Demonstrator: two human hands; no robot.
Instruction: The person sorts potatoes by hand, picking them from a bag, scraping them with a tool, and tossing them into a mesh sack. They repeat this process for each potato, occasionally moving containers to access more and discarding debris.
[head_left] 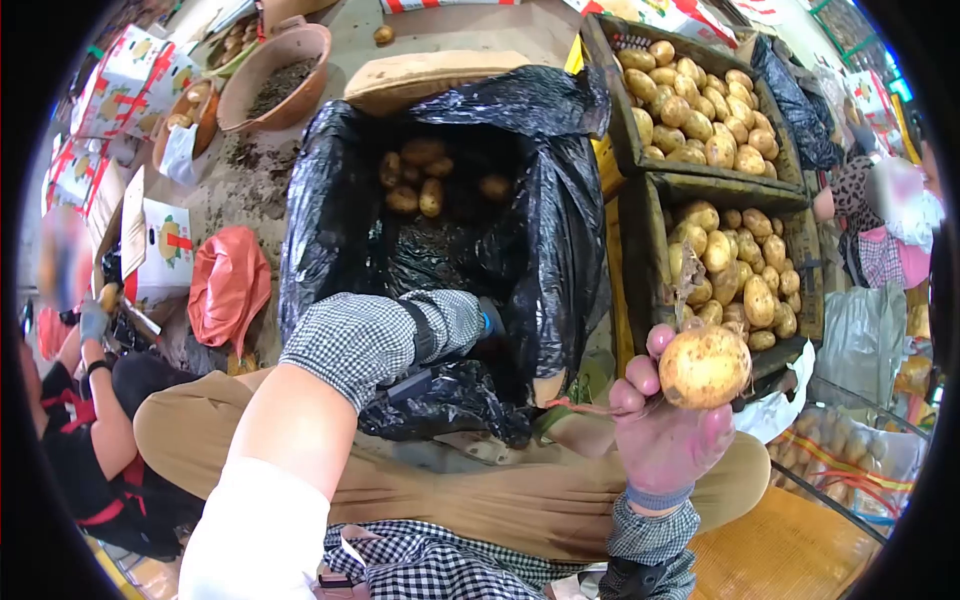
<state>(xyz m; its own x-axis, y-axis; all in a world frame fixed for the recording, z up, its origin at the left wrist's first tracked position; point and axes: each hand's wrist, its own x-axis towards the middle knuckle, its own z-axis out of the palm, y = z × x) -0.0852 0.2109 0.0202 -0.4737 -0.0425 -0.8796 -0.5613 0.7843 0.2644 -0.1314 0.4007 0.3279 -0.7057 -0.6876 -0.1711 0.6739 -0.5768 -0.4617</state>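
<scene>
My right hand [672, 425], in a soiled pinkish glove, holds up a round yellow potato [705, 367] with dirt spots. That potato is just in front of the lower crate of potatoes [640, 270]. A thin reddish strand trails leftward from the fingers. My left arm, in a checked sleeve, reaches into a box lined with black plastic [565, 230]. Of my left hand [490, 318] only a bit of blue at the cuff shows; its fingers are hidden in the dark lining. Several potatoes [430, 197] lie at the far end inside this box.
Another full potato crate [612, 100] stands behind the lower one. At the left are a clay-coloured basin [325, 50], a red sack [228, 285] and printed cartons [160, 240]. A co-worker [110, 410] sits at far left; another person [870, 195] is at right.
</scene>
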